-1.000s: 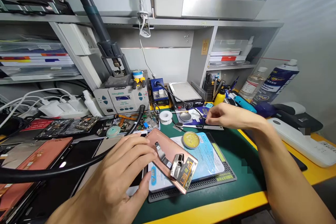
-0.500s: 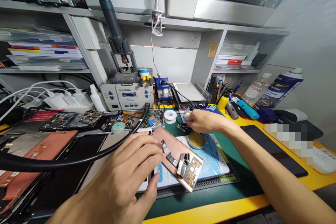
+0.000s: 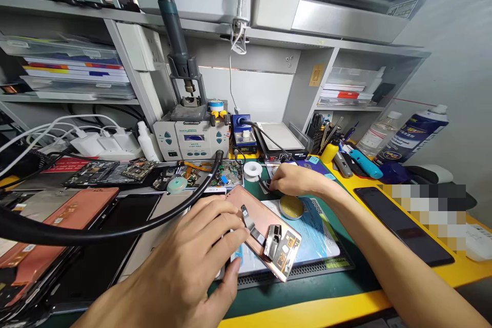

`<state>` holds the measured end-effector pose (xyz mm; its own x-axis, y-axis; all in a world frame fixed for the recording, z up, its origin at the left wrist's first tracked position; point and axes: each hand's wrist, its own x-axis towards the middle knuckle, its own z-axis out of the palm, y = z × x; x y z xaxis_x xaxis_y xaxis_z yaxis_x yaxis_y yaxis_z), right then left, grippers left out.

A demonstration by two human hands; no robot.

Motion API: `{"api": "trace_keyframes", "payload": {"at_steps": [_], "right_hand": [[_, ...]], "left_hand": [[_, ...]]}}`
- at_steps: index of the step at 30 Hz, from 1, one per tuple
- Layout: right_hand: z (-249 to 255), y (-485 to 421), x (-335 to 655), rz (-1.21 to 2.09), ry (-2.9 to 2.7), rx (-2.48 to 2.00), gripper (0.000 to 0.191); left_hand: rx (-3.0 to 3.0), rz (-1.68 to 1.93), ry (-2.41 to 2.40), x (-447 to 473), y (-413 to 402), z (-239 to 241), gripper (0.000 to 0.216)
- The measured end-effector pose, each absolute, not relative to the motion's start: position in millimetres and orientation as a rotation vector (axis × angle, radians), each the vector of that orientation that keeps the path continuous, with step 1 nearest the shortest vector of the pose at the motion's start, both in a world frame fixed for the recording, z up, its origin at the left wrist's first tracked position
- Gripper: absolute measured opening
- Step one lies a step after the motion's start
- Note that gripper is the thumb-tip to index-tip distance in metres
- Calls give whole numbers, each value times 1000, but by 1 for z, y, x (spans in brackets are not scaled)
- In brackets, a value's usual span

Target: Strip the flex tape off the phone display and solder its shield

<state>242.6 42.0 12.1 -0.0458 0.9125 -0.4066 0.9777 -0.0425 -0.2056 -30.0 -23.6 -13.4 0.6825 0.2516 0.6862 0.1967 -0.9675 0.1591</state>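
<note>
My left hand [image 3: 196, 256] lies over the left edge of a pink phone back housing [image 3: 249, 200], fingers on top and thumb lower down beside it. The housing slants across a blue-and-white box [image 3: 323, 236]. On it sit a grey flex cable [image 3: 250, 225] and a shiny metal part [image 3: 272, 242], close to gold-coloured contacts. Farther back, my right hand [image 3: 290, 179] is closed near a small black object [image 3: 265, 183], fingertips turned down and mostly hidden; what they pinch does not show. Just below that hand is a round tin of yellowish paste [image 3: 291, 207].
A white spool [image 3: 252, 171] stands left of my right hand. Behind are a hot-air station [image 3: 194, 141] and a flat heating plate [image 3: 282, 141]. A thick black hose [image 3: 154, 223] arches across the left side. A dark phone [image 3: 403, 225] lies at right.
The whole view has shifted a little, so things sit farther right. My right hand has drawn slightly left over the small black object. My left hand stays on the housing.
</note>
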Motion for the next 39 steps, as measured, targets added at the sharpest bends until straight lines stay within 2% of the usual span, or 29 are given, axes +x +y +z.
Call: {"api": "trace_keyframes", "payload": {"at_steps": [27,39], "right_hand": [[16,43,233,-731,2336,1898,27],[12,41,233,-607,2270,1848,28]], "left_hand": [[2790,1108,382,-31,-22,-19,35],[2780,1087,380,-30,-22,-20,36]]}}
